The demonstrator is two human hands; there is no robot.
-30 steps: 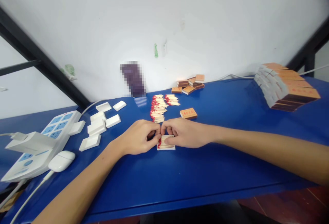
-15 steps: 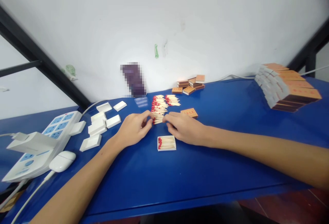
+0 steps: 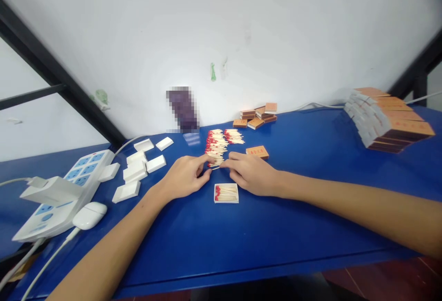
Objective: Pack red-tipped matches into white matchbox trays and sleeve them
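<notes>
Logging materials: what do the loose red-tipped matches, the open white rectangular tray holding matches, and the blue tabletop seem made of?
Loose red-tipped matches: probably wood, matt, judging by their thin, pale, straight sticks.
Open white rectangular tray: likely card, plain and matt, given its thin walls.
Blue tabletop: glossy, perhaps painted or laminated, as it shows a pale reflection; its core cannot be told.

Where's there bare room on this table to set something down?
Bare tabletop lies between the match tray and the front edge, and between the lone matchbox and the stacked matchboxes. Crowded: white trays by the power strip, and loose matches at the left hand and right hand.
</notes>
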